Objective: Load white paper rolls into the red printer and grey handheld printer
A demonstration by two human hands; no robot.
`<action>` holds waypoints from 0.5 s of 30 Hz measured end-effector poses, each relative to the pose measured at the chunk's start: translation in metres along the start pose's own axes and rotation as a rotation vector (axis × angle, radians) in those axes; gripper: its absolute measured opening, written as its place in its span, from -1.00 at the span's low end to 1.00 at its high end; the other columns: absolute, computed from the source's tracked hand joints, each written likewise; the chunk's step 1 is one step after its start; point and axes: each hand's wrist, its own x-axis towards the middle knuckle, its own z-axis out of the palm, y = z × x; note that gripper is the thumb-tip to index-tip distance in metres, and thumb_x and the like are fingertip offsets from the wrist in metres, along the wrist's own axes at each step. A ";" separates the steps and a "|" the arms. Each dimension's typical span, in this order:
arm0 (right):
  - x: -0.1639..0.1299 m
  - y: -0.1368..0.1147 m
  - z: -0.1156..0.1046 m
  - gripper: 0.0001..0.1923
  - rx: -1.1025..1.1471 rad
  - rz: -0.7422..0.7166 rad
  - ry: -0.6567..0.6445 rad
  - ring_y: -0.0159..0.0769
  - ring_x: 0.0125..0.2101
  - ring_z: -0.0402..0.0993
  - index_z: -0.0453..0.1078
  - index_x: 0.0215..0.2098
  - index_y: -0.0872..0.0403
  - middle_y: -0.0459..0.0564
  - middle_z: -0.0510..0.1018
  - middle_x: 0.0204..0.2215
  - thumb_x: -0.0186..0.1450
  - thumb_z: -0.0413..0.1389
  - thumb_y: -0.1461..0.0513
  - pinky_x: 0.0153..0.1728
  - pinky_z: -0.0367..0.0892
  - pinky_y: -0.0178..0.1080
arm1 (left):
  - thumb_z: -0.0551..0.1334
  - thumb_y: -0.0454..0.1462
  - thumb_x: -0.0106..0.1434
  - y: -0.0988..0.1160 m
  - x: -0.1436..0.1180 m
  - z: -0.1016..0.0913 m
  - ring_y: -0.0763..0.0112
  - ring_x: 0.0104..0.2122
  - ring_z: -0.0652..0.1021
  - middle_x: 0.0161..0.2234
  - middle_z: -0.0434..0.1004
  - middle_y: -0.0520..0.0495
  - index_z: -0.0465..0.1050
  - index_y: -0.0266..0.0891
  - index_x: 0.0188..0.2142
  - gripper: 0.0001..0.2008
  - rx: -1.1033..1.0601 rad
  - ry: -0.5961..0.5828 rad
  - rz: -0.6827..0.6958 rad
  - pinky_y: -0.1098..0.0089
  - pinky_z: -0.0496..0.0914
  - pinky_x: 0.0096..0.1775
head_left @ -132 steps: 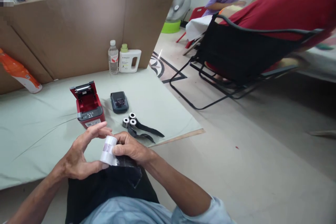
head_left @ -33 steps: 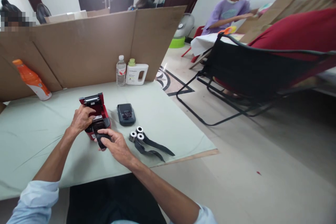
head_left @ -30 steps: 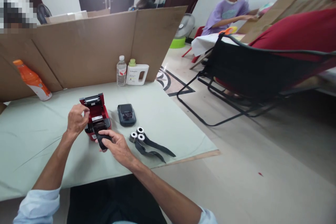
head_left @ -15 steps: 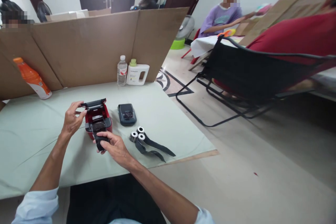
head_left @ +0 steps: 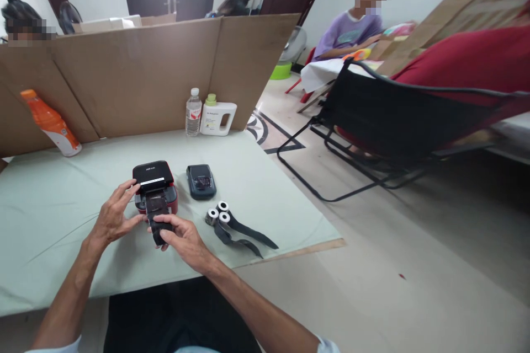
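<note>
A small red-and-black printer (head_left: 173, 195) sits on the table, its black lid (head_left: 153, 172) swung down over most of the top. From under the lid a dark strip (head_left: 157, 207) runs out over the front edge. My right hand (head_left: 184, 240) pinches the dark strip's outer end between thumb and fingers. At the printer's left side is my left hand (head_left: 114, 215), fingers apart, with the fingertips by the lid's edge and the thumb near the front. Whatever lies inside the printer is hidden by the lid.
Right of the printer lie a dark handheld device (head_left: 201, 181) and several small rolls (head_left: 224, 218) with black tails. An orange bottle (head_left: 52, 121), a water bottle (head_left: 193, 113) and a white jug (head_left: 215, 118) stand along the cardboard screen (head_left: 136, 77). Beyond, a folding chair (head_left: 393, 116) and other people.
The printer's lid has come down from its raised position. My left hand has dropped lower and its fingers have spread. My right hand still grips the dark strip, slightly nearer to me.
</note>
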 end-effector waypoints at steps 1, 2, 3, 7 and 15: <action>0.001 0.000 0.000 -0.54 -0.005 0.003 -0.001 -0.33 -0.39 0.61 0.49 0.06 0.02 0.01 0.71 -0.20 0.26 0.33 0.03 -0.35 0.47 -0.26 | 0.34 -0.18 0.31 0.001 -0.001 0.002 -0.04 0.33 0.41 0.36 0.33 -0.27 0.28 -0.10 0.37 -0.34 0.022 0.010 -0.001 -0.07 0.39 0.31; 0.001 0.000 0.000 -0.54 -0.013 0.006 -0.001 -0.34 -0.39 0.61 0.49 0.06 0.02 0.02 0.71 -0.19 0.26 0.33 0.04 -0.35 0.47 -0.26 | 0.32 -0.21 0.32 0.001 -0.002 0.005 -0.03 0.32 0.42 0.36 0.34 -0.27 0.29 -0.10 0.37 -0.36 0.041 0.021 -0.006 -0.07 0.41 0.30; 0.001 -0.001 -0.001 -0.55 -0.023 0.007 -0.001 -0.35 -0.40 0.62 0.49 0.06 0.02 0.02 0.71 -0.18 0.26 0.32 0.04 -0.35 0.47 -0.26 | 0.31 -0.23 0.32 0.002 -0.003 0.007 -0.03 0.31 0.43 0.35 0.35 -0.27 0.29 -0.10 0.36 -0.37 0.055 0.029 -0.012 -0.07 0.42 0.29; -0.005 -0.004 -0.003 -0.59 -0.103 -0.007 -0.004 -0.36 -0.41 0.62 0.47 0.06 0.03 0.03 0.70 -0.16 0.30 0.27 0.06 -0.33 0.47 -0.25 | 0.28 -0.24 0.35 0.004 -0.008 0.016 -0.04 0.30 0.44 0.35 0.35 -0.26 0.28 -0.07 0.38 -0.38 0.070 0.057 -0.029 -0.08 0.43 0.28; -0.001 -0.034 -0.029 -0.53 -0.810 -0.510 0.279 -0.15 -0.19 0.59 0.36 0.27 0.05 0.04 0.62 -0.22 0.46 0.13 0.07 -0.07 0.55 -0.03 | 0.30 -0.19 0.34 0.009 -0.012 0.022 -0.07 0.25 0.48 0.38 0.27 -0.30 0.27 -0.07 0.37 -0.37 0.091 0.085 -0.073 -0.06 0.51 0.19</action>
